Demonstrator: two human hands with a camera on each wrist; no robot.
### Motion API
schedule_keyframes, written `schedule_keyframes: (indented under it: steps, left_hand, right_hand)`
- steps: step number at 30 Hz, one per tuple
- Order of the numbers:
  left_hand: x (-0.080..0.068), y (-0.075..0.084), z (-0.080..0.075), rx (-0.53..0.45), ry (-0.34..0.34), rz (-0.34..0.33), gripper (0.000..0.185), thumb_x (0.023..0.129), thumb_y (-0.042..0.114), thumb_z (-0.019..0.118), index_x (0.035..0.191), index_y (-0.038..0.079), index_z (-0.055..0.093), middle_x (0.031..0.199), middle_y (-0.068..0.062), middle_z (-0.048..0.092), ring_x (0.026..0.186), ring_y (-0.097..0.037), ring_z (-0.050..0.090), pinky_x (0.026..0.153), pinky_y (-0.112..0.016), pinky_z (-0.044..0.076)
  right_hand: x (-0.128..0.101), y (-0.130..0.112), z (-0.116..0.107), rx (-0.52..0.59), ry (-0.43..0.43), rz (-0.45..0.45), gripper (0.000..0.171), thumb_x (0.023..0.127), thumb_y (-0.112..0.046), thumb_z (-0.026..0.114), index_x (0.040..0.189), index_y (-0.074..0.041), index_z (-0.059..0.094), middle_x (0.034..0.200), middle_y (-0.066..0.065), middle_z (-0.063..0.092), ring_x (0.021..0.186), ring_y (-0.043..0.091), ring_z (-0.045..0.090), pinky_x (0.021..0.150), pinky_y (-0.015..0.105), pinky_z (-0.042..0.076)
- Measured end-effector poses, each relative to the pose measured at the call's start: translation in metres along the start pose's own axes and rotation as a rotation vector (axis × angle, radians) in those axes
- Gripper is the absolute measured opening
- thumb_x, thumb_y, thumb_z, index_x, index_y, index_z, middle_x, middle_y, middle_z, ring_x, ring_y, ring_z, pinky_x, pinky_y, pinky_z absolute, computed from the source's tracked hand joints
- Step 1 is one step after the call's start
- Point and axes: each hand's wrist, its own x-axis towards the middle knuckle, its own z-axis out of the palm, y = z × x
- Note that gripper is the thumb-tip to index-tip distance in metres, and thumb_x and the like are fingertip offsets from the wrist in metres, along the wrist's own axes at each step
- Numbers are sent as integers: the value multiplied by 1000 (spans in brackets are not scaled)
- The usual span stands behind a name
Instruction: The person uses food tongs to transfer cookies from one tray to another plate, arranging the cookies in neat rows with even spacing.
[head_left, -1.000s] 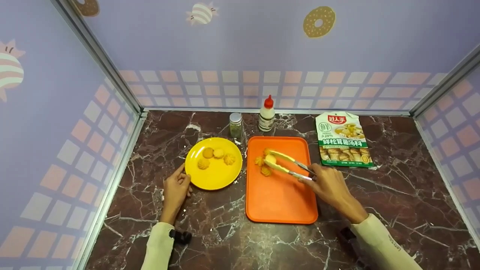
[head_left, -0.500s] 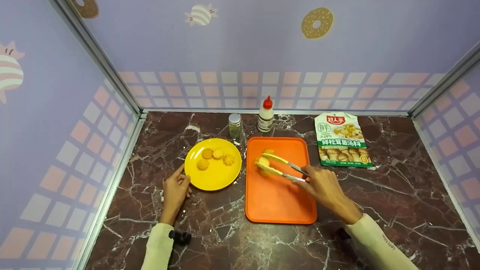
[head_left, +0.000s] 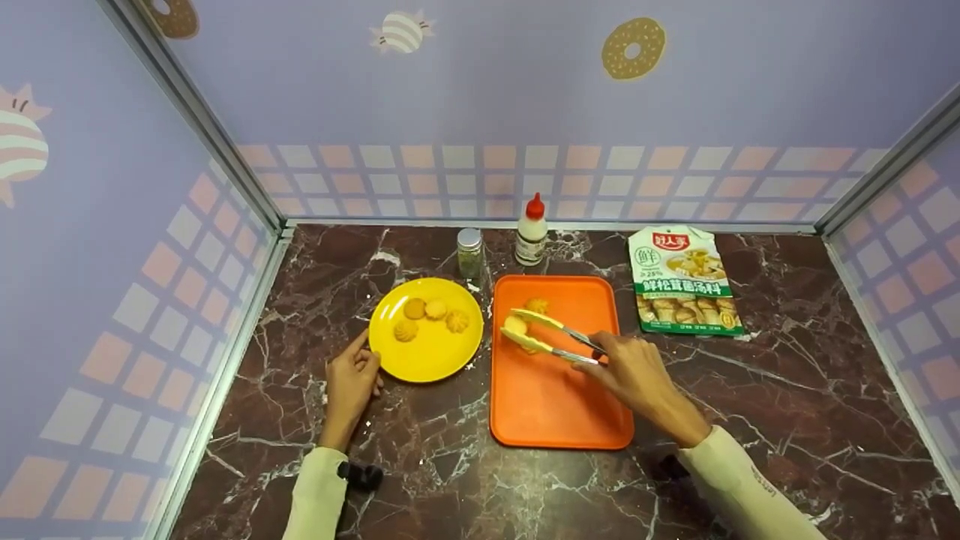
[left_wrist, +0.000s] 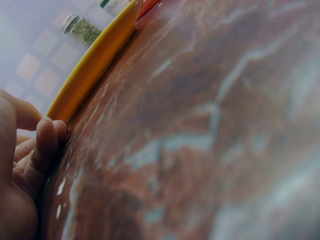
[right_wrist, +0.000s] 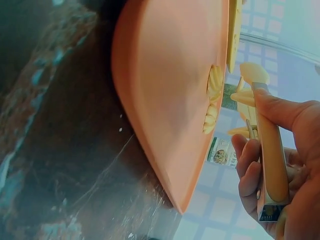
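Tongs (head_left: 552, 349) and cookie (head_left: 516, 325) farther left

Your left forearm (head_left: 315, 491) points almost straight ahead, its pale sleeve ending just short of a bare left wrist (head_left: 337, 431). Your left grip (head_left: 350, 377) leans slightly inward, with the thumb and curled fingers (left_wrist: 46, 140) drawn together in a pinch. Your right forearm (head_left: 739, 469) comes in on a slant from the lower right, in a matching sleeve with small dark lettering, and your right grip (head_left: 636, 375) is turned leftward. Its thumb (right_wrist: 282, 110) presses along one side while its bent fingers close round from the other. Your two grips stand well apart.
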Motion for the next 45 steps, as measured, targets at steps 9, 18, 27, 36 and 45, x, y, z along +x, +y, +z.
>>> schedule_keyframes:
  steps: [9, 18, 27, 36, 45]
  left_hand:
    - [-1, 1, 0, 23, -4, 1, 51, 105, -2, 64, 156, -5, 58, 76, -17, 69, 47, -17, 60, 39, -25, 51]
    - [-1, 2, 0, 20, 1, 9, 51, 105, -2, 64, 155, -6, 58, 74, -16, 69, 45, -16, 60, 39, -24, 50]
    - [-1, 1, 0, 19, 2, 10, 51, 105, -2, 65, 155, -8, 58, 77, -16, 71, 45, -15, 59, 38, -24, 49]
    - [-1, 0, -1, -7, -12, 0, 53, 105, -1, 63, 157, -6, 55, 81, -16, 70, 47, -16, 60, 39, -24, 49]
    - [0, -1, 0, -23, -9, -7, 52, 106, -2, 64, 157, -7, 55, 81, -17, 70, 47, -15, 59, 39, -24, 49]
  right_hand:
    - [7, -8, 5, 17, 19, -44, 42, 86, -29, 96, 108, -1, 73, 80, 10, 75, 59, 29, 67, 51, 49, 53]
    - [15, -17, 13, 28, 24, -74, 42, 88, -30, 95, 110, -2, 73, 83, 10, 76, 62, 28, 69, 52, 47, 54]
    - [25, -26, 18, 40, 9, -93, 44, 88, -33, 94, 111, -2, 72, 88, 13, 80, 66, 30, 75, 55, 48, 60]
    - [34, -34, 24, 38, -12, -75, 43, 88, -35, 94, 109, -4, 73, 88, 11, 80, 66, 31, 74, 55, 48, 58]
    - [38, -38, 30, 70, -29, -68, 41, 89, -33, 94, 108, -4, 73, 88, 12, 80, 67, 30, 74, 54, 46, 58]
